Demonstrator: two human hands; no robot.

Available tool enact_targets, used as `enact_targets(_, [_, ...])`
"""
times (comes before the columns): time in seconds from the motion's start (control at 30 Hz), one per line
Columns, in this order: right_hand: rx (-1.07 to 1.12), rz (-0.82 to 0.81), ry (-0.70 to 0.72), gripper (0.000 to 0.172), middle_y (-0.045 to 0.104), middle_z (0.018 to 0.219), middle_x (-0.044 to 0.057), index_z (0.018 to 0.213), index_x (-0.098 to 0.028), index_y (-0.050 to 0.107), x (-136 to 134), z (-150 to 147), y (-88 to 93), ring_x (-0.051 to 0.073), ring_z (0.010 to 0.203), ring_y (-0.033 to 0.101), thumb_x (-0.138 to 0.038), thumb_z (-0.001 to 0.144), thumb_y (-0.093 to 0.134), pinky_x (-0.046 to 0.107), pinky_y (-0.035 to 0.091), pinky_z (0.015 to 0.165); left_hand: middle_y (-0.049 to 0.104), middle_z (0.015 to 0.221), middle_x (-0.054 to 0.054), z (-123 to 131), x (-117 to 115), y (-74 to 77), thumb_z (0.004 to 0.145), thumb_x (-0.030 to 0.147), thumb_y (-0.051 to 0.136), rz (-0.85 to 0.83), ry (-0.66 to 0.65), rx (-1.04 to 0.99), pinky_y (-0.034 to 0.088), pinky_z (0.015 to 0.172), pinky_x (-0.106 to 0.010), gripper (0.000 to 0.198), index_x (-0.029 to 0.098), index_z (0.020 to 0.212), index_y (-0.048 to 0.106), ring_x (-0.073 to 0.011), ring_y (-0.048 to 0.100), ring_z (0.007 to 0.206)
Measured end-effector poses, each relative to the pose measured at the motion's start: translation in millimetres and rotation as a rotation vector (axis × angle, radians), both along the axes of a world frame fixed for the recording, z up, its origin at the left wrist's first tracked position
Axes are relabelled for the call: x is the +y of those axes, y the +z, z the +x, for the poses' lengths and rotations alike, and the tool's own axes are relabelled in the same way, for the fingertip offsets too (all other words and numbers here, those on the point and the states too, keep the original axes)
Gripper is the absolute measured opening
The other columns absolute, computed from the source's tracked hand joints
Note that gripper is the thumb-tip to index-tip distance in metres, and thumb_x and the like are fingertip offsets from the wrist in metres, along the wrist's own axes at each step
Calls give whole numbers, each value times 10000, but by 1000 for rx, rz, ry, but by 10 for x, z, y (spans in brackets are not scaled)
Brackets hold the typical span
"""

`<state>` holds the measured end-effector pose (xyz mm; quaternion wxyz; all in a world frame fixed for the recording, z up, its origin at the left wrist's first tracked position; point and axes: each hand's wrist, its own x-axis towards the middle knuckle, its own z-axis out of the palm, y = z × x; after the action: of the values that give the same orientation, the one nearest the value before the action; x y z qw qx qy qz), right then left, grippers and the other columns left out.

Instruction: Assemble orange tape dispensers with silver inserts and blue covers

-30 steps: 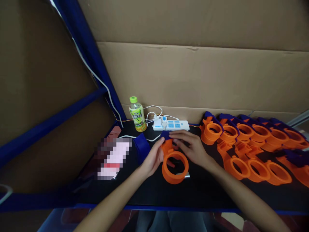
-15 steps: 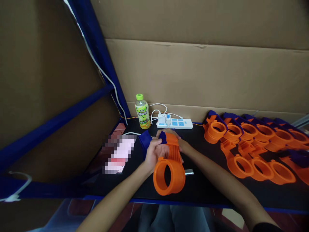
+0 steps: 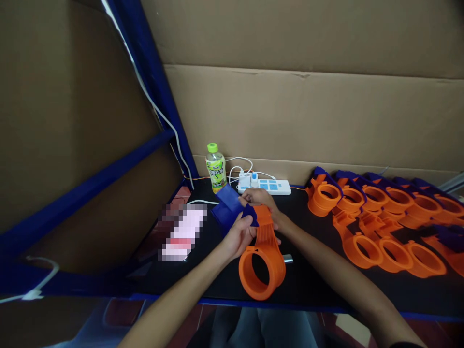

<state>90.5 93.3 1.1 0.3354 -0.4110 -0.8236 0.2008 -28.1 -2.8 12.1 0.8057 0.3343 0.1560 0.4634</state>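
Observation:
Both my hands hold one orange plastic part (image 3: pixel 264 261), a wide ring with a ribbed handle, lifted over the black table (image 3: pixel 311 285). My left hand (image 3: pixel 239 235) grips the handle from the left, its fingers curled by a small dark blue piece (image 3: pixel 250 213) at the handle's far end. My right hand (image 3: pixel 261 205) is closed around the handle's far end from behind. The ring end points toward me.
Several orange ring parts (image 3: pixel 377 212) with blue pieces lie in rows at the right. A blue block (image 3: pixel 225 207), a green-capped bottle (image 3: pixel 215 168) and a white power strip (image 3: pixel 266 186) with cables sit at the back. A blurred pink object (image 3: pixel 181 232) lies left. Cardboard walls surround.
The orange part has been lifted off the table and tilted, its ring now facing me. Both hands shifted along its handle. The view has moved slightly.

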Motion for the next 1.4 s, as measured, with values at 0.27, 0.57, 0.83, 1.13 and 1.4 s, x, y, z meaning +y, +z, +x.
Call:
enact_targets(0.27, [169, 197, -201, 154, 675, 898, 34, 899, -219, 669, -444, 748, 238, 186, 866, 616, -340, 967, 603, 324, 484, 787, 766, 1113, -155, 8, 70, -39, 793, 527, 743, 19, 264, 78, 585, 876, -496, 673, 176, 1337, 559, -373, 741, 1012])
enact_targets(0.57, [658, -288, -86, 179, 660, 1289, 57, 851, -218, 575, -869, 880, -146, 226, 1223, 605, -353, 946, 645, 404, 455, 1048, 762, 1142, -134, 102, 141, -152, 827, 374, 767, -7, 375, 172, 612, 861, -418, 488, 187, 1242, 589, -321, 730, 1072])
enact_targets(0.83, [917, -619, -5, 234, 665, 1166, 30, 956, -241, 584, -1013, 780, -185, 188, 1082, 635, -426, 890, 710, 298, 514, 909, 774, 1056, -123, 66, 139, -85, 814, 428, 766, -110, 317, 139, 613, 848, -402, 544, 172, 1256, 580, -293, 755, 978])
enact_targets(1.13, [507, -122, 23, 314, 555, 1414, 69, 1206, -304, 615, -1085, 917, -50, 240, 1337, 511, -227, 911, 689, 438, 405, 1125, 708, 949, 16, 128, 115, -101, 778, 326, 823, 9, 510, 303, 572, 672, -206, 367, 228, 1063, 614, -113, 681, 756])
enact_targets(1.4, [476, -87, -14, 275, 577, 1382, 78, 1188, -293, 620, -1074, 906, -79, 245, 1318, 528, -236, 925, 670, 456, 425, 1114, 695, 1006, -10, 121, 115, -112, 777, 376, 818, -1, 493, 304, 557, 722, -220, 397, 225, 1075, 604, -129, 674, 831])
